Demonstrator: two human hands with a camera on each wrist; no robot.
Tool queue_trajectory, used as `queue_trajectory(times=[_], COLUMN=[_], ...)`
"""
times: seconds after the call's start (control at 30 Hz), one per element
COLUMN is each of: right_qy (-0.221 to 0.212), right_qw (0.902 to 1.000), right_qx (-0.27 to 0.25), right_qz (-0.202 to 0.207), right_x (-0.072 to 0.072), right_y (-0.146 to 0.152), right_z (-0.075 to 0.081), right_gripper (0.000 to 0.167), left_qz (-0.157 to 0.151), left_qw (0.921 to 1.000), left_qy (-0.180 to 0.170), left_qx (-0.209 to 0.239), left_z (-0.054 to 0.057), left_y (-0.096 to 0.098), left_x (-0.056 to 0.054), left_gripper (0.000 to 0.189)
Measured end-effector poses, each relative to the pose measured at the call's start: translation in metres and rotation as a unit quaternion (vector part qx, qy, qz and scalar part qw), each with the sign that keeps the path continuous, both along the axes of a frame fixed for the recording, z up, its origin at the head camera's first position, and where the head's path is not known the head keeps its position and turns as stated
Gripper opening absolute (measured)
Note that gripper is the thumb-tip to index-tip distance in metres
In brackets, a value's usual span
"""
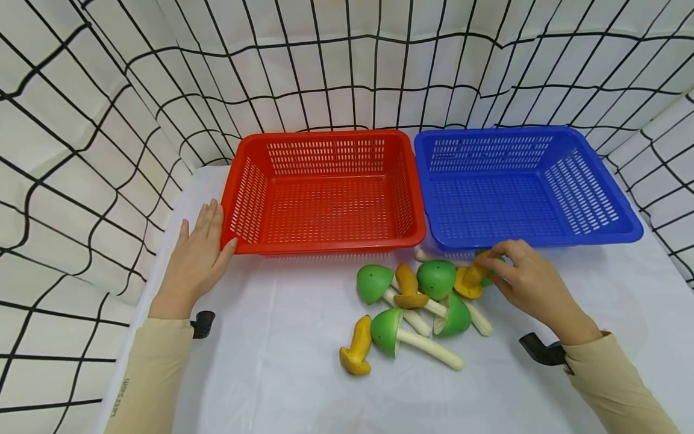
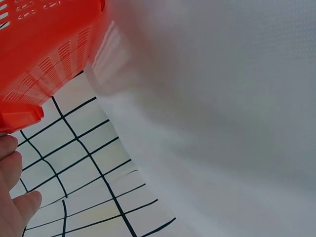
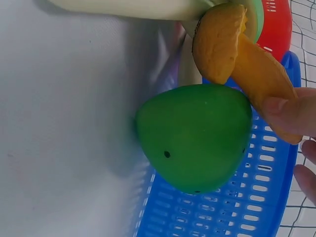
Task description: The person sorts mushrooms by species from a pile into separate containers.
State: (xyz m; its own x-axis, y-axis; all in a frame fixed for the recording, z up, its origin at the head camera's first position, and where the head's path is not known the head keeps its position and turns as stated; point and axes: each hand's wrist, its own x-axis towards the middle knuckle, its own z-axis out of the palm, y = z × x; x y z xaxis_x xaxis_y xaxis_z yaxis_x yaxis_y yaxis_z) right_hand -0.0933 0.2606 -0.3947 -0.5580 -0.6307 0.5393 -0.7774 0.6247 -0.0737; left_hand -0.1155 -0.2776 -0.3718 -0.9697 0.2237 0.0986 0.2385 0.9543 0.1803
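Note:
My right hand (image 1: 534, 289) pinches the stem of a yellow toy mushroom (image 3: 217, 44) between thumb and fingers, beside the pile. Its cap points down towards the pile in the head view. Right by it sits a green-capped toy mushroom (image 3: 195, 138), mostly hidden by the hand in the head view. My left hand (image 1: 196, 259) lies with straight fingers along the left side of the red basket (image 1: 325, 248), the thumb at its front left corner. In the left wrist view, fingertips (image 2: 9, 165) are close against the red rim.
Several green-capped mushrooms (image 1: 374, 283) with pale stems lie heaped in front of the baskets, with a yellow mushroom (image 1: 410, 286) among them. Another yellow mushroom (image 1: 356, 346) lies at the near left. A blue basket (image 1: 542, 241) stands right of the red one. Black netting (image 1: 352, 90) surrounds the table.

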Motion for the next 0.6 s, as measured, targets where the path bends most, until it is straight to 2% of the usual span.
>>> queue_trajectory(times=[0.43, 0.6], right_qy=[0.020, 0.010], right_qw=[0.9997, 0.9999], right_qx=[0.009, 0.011], right_qz=[0.004, 0.007], right_x=[0.0007, 0.0034], right_y=[0.0013, 0.0052], right_z=[0.0018, 0.0038], right_gripper=[0.051, 0.053], left_qz=[0.005, 0.008], left_qw=[1.0000, 0.9999], left_qy=[-0.002, 0.002], left_qx=[0.008, 0.012], left_z=[-0.0022, -0.0026], left_y=[0.0004, 0.0007], left_x=[-0.0017, -0.0013], left_gripper=[0.067, 0.067])
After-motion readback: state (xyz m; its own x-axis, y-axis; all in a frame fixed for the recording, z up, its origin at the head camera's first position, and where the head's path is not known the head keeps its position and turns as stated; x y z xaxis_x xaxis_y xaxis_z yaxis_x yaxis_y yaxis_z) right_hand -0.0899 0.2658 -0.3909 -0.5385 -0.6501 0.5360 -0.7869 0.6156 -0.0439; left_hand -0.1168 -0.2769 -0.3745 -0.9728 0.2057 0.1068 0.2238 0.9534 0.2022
